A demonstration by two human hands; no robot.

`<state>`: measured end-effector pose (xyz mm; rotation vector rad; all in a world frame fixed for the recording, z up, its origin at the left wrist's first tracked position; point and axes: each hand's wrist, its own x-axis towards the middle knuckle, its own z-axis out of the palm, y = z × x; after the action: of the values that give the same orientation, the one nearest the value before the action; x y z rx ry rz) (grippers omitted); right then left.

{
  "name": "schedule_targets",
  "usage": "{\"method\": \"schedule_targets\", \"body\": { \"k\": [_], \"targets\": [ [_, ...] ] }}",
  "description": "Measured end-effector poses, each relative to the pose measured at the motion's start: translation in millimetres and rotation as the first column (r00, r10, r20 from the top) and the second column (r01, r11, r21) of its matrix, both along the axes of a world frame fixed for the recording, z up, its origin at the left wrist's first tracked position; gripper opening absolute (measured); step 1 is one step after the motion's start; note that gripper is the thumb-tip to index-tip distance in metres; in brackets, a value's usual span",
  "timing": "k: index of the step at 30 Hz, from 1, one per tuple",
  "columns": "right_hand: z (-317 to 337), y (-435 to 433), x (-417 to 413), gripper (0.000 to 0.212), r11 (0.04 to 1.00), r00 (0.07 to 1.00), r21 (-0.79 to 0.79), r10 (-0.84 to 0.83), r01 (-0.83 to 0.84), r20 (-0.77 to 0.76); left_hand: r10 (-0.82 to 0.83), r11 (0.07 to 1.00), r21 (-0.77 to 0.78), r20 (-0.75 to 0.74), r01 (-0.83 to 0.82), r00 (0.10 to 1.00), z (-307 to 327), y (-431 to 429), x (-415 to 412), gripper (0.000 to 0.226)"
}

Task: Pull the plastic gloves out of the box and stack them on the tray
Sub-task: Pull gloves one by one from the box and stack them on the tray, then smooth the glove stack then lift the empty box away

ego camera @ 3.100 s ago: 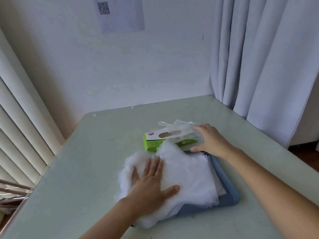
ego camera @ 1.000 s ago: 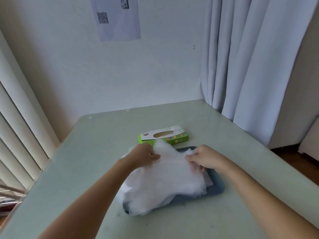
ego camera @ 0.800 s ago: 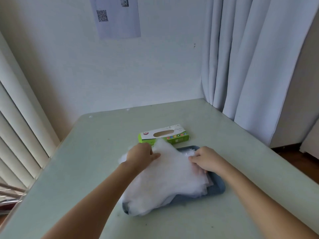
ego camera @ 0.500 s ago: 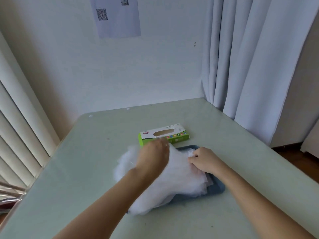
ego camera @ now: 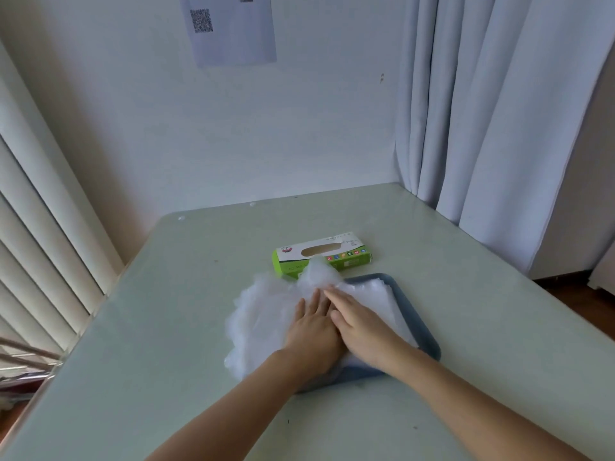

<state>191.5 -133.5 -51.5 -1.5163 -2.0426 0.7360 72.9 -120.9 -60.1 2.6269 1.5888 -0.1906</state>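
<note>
A pile of thin white plastic gloves [ego camera: 266,307] lies on a blue-grey tray [ego camera: 422,331] in the middle of the table, and it spills over the tray's left edge. My left hand [ego camera: 311,331] and my right hand [ego camera: 359,322] lie flat side by side on top of the pile, fingers straight, pressing it down. Just behind the tray sits the green and white glove box [ego camera: 322,259], its oval slot facing up. A tuft of the pile rises in front of the box.
The pale green table [ego camera: 166,327] stands in a corner, with a white wall behind it. Grey curtains [ego camera: 492,111] hang at the right and window blinds [ego camera: 40,244] at the left. A sheet with a QR code [ego camera: 229,28] is stuck on the wall.
Both hands were pinching the gloves near the far side of the pile. Now they have let go and lie flat on its middle. The box has no glove sticking out any more.
</note>
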Motion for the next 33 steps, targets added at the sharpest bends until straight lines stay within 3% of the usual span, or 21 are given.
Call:
{"method": "schedule_targets", "body": {
  "k": [2, 6, 11, 14, 16, 18, 21, 23, 28, 33],
  "targets": [
    [-5, 4, 11, 0.051, 1.000, 0.998, -0.004, -0.001, 0.001, 0.067, 0.020, 1.000, -0.003, 0.077, -0.020, 0.997, -2, 2, -2, 0.069],
    [-13, 9, 21, 0.067, 0.998, 0.891, -0.038, -0.023, 0.045, 0.454, 0.011, 0.999, 0.050, 0.091, -0.016, 0.996, -2, 8, -19, 0.060],
    [-18, 8, 22, 0.132, 0.995, 0.870, 0.013, -0.091, 0.097, 0.485, 0.143, 0.979, 0.149, -0.026, -0.137, 0.989, 10, 29, -60, 0.081],
    [-18, 10, 22, 0.142, 0.993, 0.871, 0.038, -0.113, 0.108, 0.478, 0.183, 0.977, 0.100, 0.076, -0.190, 0.980, 25, 41, -81, 0.099],
    [-14, 11, 20, 0.132, 0.986, 0.881, 0.123, -0.157, 0.114, 0.446, 0.190, 0.977, 0.042, 0.278, -0.209, 0.942, 36, 52, -87, 0.079],
    [-10, 12, 20, 0.103, 0.953, 0.885, 0.287, -0.218, 0.101, 0.413, 0.211, 0.973, -0.006, 0.419, -0.229, 0.883, 46, 61, -88, 0.056],
    [-4, 13, 21, 0.050, 0.927, 0.963, 0.376, -0.103, 0.003, 0.248, 0.223, 0.972, -0.043, 0.480, -0.231, 0.848, 51, 69, -87, 0.028],
    [-4, 13, 20, 0.029, 0.926, 0.971, 0.362, 0.016, -0.104, 0.237, 0.231, 0.970, -0.049, 0.481, -0.238, 0.846, 49, 70, -87, 0.021],
    [4, 18, 24, 0.029, 0.981, 0.995, 0.195, -0.030, 0.011, 0.091, 0.221, 0.972, -0.039, 0.481, -0.231, 0.849, 47, 65, -91, 0.020],
    [26, 42, 19, 0.029, 0.973, 0.930, -0.204, 0.028, -0.110, -0.367, 0.219, 0.973, -0.045, 0.471, -0.225, 0.854, 49, 64, -96, 0.020]
  ]
}}
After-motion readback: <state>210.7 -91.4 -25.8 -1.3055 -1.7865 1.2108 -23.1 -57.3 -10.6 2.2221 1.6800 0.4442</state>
